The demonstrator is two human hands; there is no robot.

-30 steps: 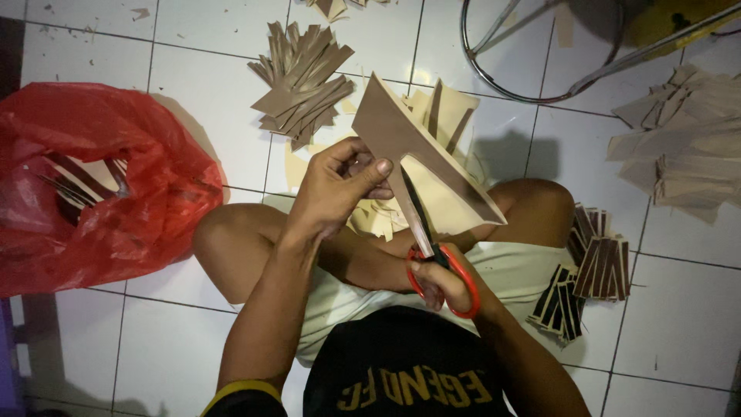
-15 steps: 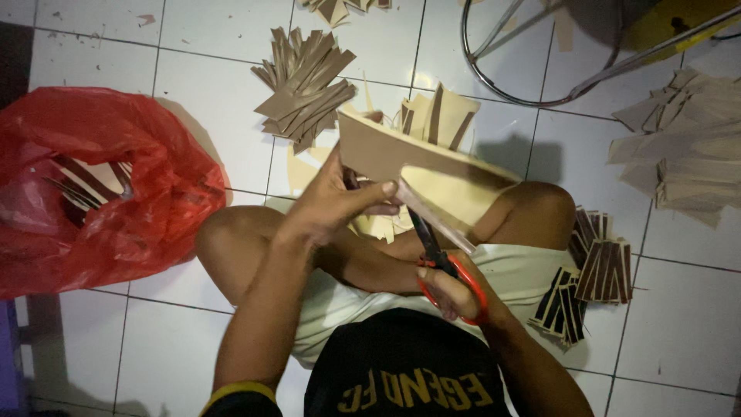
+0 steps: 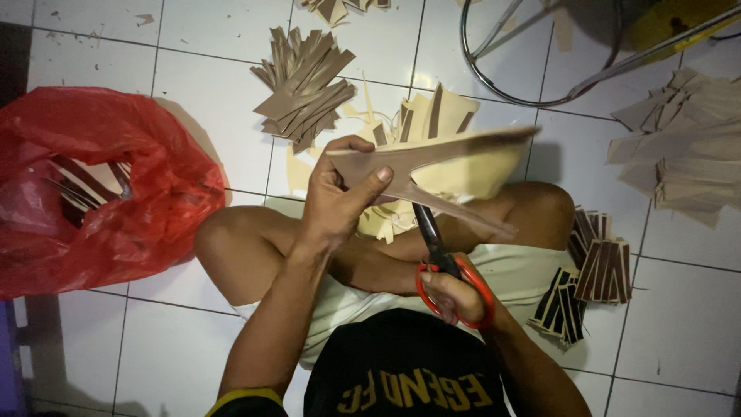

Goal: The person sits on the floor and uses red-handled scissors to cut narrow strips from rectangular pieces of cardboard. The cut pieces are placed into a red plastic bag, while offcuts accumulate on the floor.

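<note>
Left hand (image 3: 336, 202) grips cardboard sheet (image 3: 455, 166); right hand (image 3: 455, 297) grips scissors (image 3: 438, 255), blades half-hidden.

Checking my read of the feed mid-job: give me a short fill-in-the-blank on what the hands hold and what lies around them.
1. The right hand works scissors with ____ handles.
2. The left hand holds a sheet of tan ____.
3. The plastic bag lying on the tiled floor is ____.

Missing words: red; card; red
</note>
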